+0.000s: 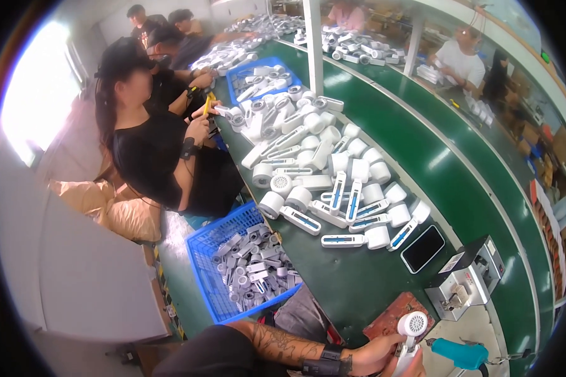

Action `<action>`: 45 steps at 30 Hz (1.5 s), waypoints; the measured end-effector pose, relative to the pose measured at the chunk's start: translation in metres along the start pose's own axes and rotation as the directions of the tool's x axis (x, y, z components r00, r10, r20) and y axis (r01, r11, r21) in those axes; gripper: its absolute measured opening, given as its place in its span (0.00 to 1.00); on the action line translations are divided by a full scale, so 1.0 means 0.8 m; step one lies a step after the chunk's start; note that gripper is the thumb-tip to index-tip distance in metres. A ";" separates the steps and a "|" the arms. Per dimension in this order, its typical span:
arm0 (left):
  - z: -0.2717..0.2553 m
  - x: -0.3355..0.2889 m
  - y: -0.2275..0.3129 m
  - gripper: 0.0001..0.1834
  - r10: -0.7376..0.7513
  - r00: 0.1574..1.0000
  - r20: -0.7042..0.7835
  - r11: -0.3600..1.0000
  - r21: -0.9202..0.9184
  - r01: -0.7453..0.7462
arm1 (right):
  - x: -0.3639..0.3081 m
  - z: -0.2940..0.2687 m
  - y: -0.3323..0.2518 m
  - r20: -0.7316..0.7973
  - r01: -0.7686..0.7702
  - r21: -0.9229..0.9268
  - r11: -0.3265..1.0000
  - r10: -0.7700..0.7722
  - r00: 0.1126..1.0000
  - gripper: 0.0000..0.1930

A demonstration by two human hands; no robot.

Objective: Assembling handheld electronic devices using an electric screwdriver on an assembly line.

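Note:
Near the lower edge, a white handheld device (pixel 413 324) has a round grille head and a slim handle, with its grille facing up. My left hand (pixel 378 355) comes in from the left, a black band on its wrist, and its fingers close on the device around the neck. Against the other side of the handle (pixel 406 361) is my right hand (pixel 416 366), cut off by the frame edge, its fingers closed round it. Right beside that hand lies a teal powered screwdriver (pixel 460 354), its tip pointing toward the device. Beneath the device's head is a worn reddish mat (pixel 393 317).
A pile of similar white devices (pixel 333 163) covers the green bench (pixel 324 270). A phone (pixel 423 249) and a metal fixture (pixel 465 279) stand at right. One blue basket (pixel 201 270) holds grey parts; another (pixel 233 85) sits farther off. A co-worker (pixel 151 125) works at left.

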State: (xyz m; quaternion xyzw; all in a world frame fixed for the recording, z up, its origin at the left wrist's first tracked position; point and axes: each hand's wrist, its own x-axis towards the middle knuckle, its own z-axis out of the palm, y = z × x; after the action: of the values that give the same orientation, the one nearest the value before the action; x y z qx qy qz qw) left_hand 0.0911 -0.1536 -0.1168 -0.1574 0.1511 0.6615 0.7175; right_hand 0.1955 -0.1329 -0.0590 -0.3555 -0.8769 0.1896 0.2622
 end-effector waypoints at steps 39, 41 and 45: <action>0.002 -0.031 0.016 0.23 0.054 0.997 0.051 0.990 0.125 -0.060 | 0.021 -0.003 0.019 0.139 -0.231 0.097 0.968 0.216 0.966 0.09; 0.008 -0.035 0.025 0.21 0.085 0.996 0.028 0.993 0.081 -0.087 | 0.036 -0.004 0.012 0.144 -0.158 0.124 0.980 0.140 0.980 0.10; 0.015 -0.024 0.018 0.23 0.038 0.999 0.004 0.986 0.161 -0.039 | 0.030 -0.013 0.023 0.102 -0.232 0.163 0.959 0.218 0.971 0.10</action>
State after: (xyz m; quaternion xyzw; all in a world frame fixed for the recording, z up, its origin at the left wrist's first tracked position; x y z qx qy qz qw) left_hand 0.0754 -0.1646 -0.0985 -0.0955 0.2066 0.6610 0.7150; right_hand 0.1966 -0.1016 -0.0520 -0.4205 -0.8210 0.3085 0.2322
